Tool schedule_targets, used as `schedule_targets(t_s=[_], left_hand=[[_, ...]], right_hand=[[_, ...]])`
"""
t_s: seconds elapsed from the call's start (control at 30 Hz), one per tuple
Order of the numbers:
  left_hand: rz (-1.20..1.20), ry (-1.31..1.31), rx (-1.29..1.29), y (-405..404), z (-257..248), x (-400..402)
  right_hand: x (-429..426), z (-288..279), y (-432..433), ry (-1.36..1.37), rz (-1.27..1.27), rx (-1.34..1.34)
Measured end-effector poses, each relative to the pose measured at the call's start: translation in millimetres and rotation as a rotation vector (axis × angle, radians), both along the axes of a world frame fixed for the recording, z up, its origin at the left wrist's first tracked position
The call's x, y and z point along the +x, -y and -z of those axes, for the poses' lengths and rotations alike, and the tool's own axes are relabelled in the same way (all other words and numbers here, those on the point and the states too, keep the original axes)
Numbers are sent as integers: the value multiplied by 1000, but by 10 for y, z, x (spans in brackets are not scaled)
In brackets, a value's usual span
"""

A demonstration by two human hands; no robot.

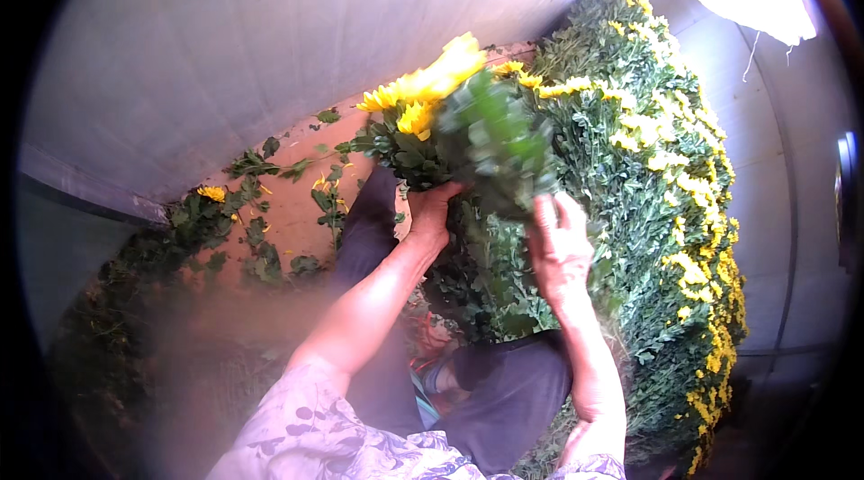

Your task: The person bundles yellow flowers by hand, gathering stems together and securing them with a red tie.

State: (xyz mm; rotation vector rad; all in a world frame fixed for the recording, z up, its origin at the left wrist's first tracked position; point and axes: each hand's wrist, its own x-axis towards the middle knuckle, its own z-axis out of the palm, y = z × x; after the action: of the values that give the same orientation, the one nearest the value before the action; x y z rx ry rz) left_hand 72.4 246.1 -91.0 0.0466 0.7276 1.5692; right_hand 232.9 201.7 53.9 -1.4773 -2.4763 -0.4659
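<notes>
My left hand (430,211) is closed around a small bunch of yellow chrysanthemums (413,117), whose blooms point up toward the wall. On the right, my right hand (560,237) grips a leafy chrysanthemum stem (496,136) that is blurred by motion. This stem leans to the upper left, and its leaves overlap the bunch. The brightest blooms are washed out, so which stem each belongs to is unclear. Leaves hide the fingertips of my left hand.
A tall heap of cut chrysanthemums (628,210) rises close by my right arm. Loose leaves (263,257) and a fallen yellow bloom (212,193) litter the reddish floor (297,203). A pale wall (270,28) stands ahead. Red strings (426,338) lie between my legs.
</notes>
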Motion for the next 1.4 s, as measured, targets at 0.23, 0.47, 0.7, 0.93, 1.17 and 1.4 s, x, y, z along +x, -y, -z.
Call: schedule_targets(t_s=[0.23, 0.47, 0.7, 0.93, 1.17, 1.4], left_hand=[[-28, 392, 302, -54, 248, 273], [-87, 289, -60, -177, 160, 303], [-179, 182, 202, -101, 91, 303], [242, 419, 260, -78, -1, 108], [205, 181, 257, 110, -473, 8], [211, 306, 377, 177, -499, -130]], right_hand=[[-90, 295, 225, -125, -7, -284], [-255, 360, 227, -178, 151, -336], [-527, 261, 163, -425, 198, -404], [-495, 90, 17, -599, 235, -400], [-441, 169, 89, -514, -4, -380], [-302, 254, 234, -503, 3, -214]])
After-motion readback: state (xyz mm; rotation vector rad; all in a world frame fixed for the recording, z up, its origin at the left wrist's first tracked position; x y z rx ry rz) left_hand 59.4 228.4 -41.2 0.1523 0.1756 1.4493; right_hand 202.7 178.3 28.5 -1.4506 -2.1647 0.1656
